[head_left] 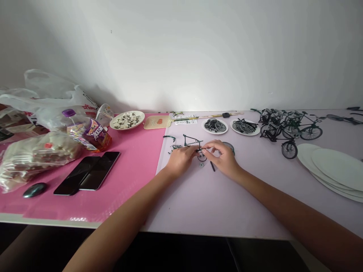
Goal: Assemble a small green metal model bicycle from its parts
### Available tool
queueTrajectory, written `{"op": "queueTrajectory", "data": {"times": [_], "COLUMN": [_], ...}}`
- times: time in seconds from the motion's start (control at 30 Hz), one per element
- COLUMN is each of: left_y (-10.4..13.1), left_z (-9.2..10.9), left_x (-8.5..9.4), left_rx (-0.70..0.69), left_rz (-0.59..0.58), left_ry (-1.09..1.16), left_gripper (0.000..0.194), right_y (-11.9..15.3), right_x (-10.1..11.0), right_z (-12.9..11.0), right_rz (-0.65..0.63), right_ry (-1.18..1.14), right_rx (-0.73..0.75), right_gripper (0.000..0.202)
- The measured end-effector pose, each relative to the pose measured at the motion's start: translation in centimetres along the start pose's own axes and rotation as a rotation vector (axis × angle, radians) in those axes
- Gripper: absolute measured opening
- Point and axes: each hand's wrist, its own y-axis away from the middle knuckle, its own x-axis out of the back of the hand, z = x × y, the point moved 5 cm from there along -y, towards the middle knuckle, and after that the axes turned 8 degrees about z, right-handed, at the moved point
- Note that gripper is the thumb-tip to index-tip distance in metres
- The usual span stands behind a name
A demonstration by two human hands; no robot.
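Note:
My left hand (180,160) and my right hand (222,156) meet over the pale lilac table, fingertips nearly touching. Both are closed in a pinch on a small dark model bicycle part (199,150), mostly hidden by the fingers. Just behind the fingertips is a thin dark green model bicycle frame (193,141); whether it is held or lying there I cannot tell. A small wheel (229,147) shows partly behind my right hand. Below the fingertips lie a tiny silvery piece (201,165) and a short black stick (212,166). A curved green piece (169,137) lies beyond my left hand.
Two plates of black parts (214,131) (245,132) stand at the back. Several model bicycles (295,126) crowd the right, behind stacked white plates (337,166). Leftward, a pink mat (136,173) bears phones (98,172), a mouse (35,190), a bottle (87,132) and bags (36,151).

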Motion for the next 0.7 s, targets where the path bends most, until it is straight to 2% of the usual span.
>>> {"op": "queueTrajectory", "data": {"times": [0.23, 0.7], "left_y": [0.2, -0.28], "left_z": [0.11, -0.01], "left_x": [-0.33, -0.21], "left_rx": [-0.013, 0.034], "left_rz": [0.016, -0.025], "left_ry": [-0.001, 0.063], "left_gripper": [0.027, 0.026], "right_y": [0.03, 0.71], "right_x": [-0.18, -0.37], "right_z": [0.3, 0.81], "right_rz": [-0.017, -0.005], "right_ry": [-0.024, 0.016], "right_rx": [-0.053, -0.073], "right_gripper": [0.01, 0.019]}}
